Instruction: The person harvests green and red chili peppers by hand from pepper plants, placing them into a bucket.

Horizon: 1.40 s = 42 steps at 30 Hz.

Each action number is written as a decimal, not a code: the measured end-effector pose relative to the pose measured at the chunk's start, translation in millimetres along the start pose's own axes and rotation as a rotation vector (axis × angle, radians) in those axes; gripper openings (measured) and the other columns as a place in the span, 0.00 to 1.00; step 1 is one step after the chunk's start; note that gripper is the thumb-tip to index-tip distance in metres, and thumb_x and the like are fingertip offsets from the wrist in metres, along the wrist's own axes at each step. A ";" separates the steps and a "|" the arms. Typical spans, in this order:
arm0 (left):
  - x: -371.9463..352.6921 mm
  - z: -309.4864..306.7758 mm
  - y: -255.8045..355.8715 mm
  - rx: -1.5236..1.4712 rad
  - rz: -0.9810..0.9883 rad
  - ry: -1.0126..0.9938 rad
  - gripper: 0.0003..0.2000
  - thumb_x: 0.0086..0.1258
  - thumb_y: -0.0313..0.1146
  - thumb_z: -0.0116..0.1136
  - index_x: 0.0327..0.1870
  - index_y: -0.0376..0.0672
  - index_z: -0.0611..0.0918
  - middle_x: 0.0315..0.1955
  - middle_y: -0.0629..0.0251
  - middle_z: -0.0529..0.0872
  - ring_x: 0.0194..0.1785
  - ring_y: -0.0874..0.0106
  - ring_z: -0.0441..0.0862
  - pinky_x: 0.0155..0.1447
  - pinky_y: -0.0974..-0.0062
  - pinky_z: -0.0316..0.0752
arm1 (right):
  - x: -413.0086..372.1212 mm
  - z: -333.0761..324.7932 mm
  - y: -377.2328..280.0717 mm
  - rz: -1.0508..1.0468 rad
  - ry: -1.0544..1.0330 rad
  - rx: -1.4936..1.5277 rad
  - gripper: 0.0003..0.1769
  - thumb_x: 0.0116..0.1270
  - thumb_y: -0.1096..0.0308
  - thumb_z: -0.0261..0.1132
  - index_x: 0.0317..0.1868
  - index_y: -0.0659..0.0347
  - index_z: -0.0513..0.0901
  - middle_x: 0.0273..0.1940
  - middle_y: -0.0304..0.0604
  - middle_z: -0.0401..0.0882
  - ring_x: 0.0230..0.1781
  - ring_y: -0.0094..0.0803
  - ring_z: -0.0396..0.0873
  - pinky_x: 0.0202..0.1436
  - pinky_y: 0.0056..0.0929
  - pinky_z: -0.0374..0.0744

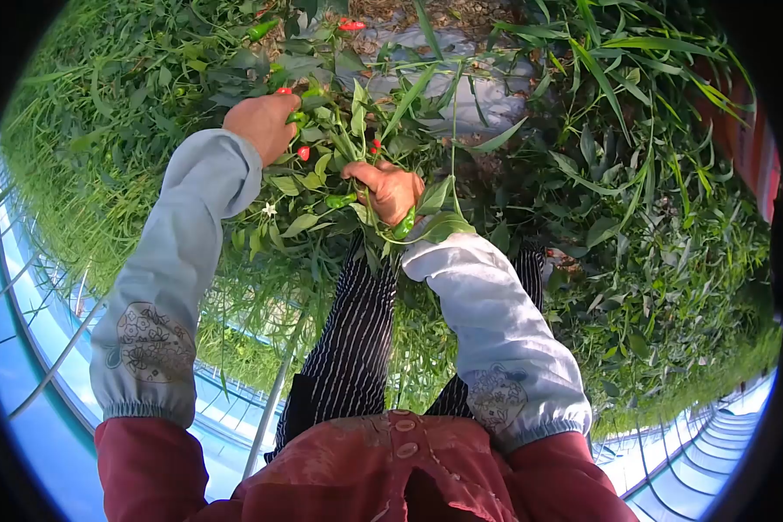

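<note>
My left hand [264,127] is closed among the leaves, its back toward me and most of its fingers hidden. A red chili pepper [284,90] and a green chili pepper [297,117] stick out at its fingers. My right hand [393,193] is wrapped round the stems of a leafy pepper plant [357,130], thumb pointing left. Green chili peppers hang close to it, one beside the wrist [404,225] and another left of the thumb [340,201]. Small red peppers [304,153] show between the two hands.
Dense pepper plants and long grass [113,183] surround me on both sides. Pale plastic sheeting [474,83] covers soil ahead. Another red pepper [351,25] lies farther off. My striped trousers [357,331] are just below the plant. A red striped object [748,139] stands at right.
</note>
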State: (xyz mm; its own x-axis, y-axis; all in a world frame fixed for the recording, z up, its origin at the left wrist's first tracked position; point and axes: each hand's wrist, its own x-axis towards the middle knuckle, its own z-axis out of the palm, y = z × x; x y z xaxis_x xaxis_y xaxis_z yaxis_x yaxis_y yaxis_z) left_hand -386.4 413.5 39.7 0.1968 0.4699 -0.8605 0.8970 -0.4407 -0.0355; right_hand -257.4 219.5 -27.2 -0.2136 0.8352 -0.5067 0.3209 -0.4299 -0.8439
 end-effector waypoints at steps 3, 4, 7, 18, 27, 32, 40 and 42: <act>6.6 -3.3 -11.1 -0.183 -0.056 0.027 0.19 0.57 0.33 0.56 0.51 0.42 0.77 0.44 0.48 0.80 0.49 0.54 0.77 0.53 0.64 0.71 | -0.7 -5.0 -1.9 0.026 -0.042 0.018 0.27 0.50 0.75 0.58 0.50 0.35 0.73 0.38 0.46 0.75 0.35 0.48 0.79 0.38 0.43 0.78; 6.3 -2.7 -16.9 -0.192 -0.053 -0.027 0.20 0.56 0.33 0.57 0.52 0.40 0.76 0.44 0.49 0.81 0.49 0.53 0.77 0.54 0.65 0.70 | -0.8 -0.2 3.0 0.013 -0.024 0.018 0.27 0.50 0.75 0.58 0.50 0.35 0.73 0.38 0.46 0.75 0.35 0.47 0.79 0.38 0.43 0.78; -1.8 -0.7 -31.3 -0.330 0.098 -0.130 0.21 0.56 0.32 0.56 0.52 0.39 0.76 0.45 0.50 0.80 0.49 0.53 0.77 0.53 0.66 0.70 | 0.2 -0.6 2.6 0.027 -0.032 0.030 0.28 0.49 0.74 0.60 0.50 0.33 0.73 0.39 0.46 0.75 0.35 0.47 0.79 0.39 0.43 0.78; -16.6 37.3 4.6 0.203 -0.109 -0.098 0.16 0.59 0.35 0.59 0.47 0.43 0.75 0.46 0.60 0.78 0.47 0.59 0.79 0.49 0.64 0.74 | 1.9 -3.1 -3.0 -0.037 0.005 0.008 0.25 0.49 0.70 0.69 0.48 0.39 0.74 0.35 0.41 0.77 0.35 0.44 0.80 0.36 0.39 0.77; -7.9 23.5 -8.7 0.029 0.169 -0.175 0.16 0.53 0.32 0.62 0.44 0.41 0.77 0.51 0.62 0.76 0.45 0.58 0.79 0.47 0.64 0.73 | -1.5 -11.4 -7.5 0.064 -0.108 0.030 0.26 0.49 0.72 0.59 0.49 0.35 0.73 0.48 0.47 0.76 0.44 0.51 0.78 0.46 0.44 0.76; 28.1 38.3 -3.4 0.220 0.193 -0.570 0.21 0.51 0.41 0.62 0.45 0.42 0.77 0.42 0.53 0.81 0.47 0.55 0.78 0.49 0.62 0.72 | -4.2 -3.5 -2.0 0.026 -0.075 0.006 0.26 0.49 0.72 0.58 0.49 0.33 0.73 0.48 0.47 0.77 0.44 0.51 0.78 0.46 0.44 0.76; 22.9 50.4 -35.8 -0.228 0.339 -0.363 0.19 0.50 0.37 0.65 0.41 0.40 0.74 0.33 0.55 0.78 0.37 0.61 0.78 0.41 0.64 0.73 | -1.9 -6.2 -2.4 0.050 -0.099 0.014 0.25 0.50 0.71 0.58 0.50 0.34 0.73 0.46 0.47 0.77 0.42 0.51 0.78 0.44 0.45 0.76; 21.1 60.8 -45.6 -0.553 0.202 -0.422 0.17 0.51 0.32 0.64 0.41 0.39 0.73 0.30 0.59 0.76 0.33 0.68 0.76 0.34 0.68 0.72 | -0.7 -7.6 -3.5 0.046 -0.110 -0.002 0.25 0.50 0.71 0.58 0.50 0.35 0.73 0.43 0.47 0.77 0.40 0.52 0.78 0.43 0.46 0.76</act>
State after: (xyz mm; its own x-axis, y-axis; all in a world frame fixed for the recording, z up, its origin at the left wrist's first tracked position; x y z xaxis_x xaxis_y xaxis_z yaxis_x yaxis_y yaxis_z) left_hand -447.2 397.0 -7.8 0.3108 0.0355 -0.9498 0.9501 0.0160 0.3115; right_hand -251.4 223.0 -22.5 -0.2990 0.7719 -0.5610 0.3349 -0.4656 -0.8192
